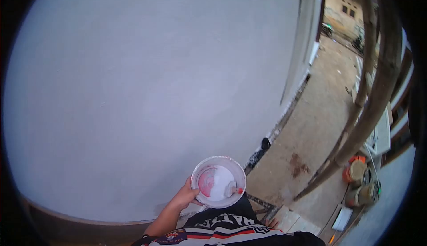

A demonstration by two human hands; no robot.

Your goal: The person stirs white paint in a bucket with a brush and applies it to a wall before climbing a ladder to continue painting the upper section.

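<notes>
Pale wall (147,81) takes up most of the view, bucket (207,204) low centre in front, its open mouth facing up at the camera, long axis roughly upright. Left hand (189,196) reaches up from bottom left, fingers curled round the rim side; can't tell about the right's.

Bucket (219,158): round, pale, rim smudged red; gripped at its side in my left hand (185,195), mouth facing up. White paint (221,184) inside, reddish patch beside it. Red-tipped brush (234,189) rests within, by the wall.
</notes>
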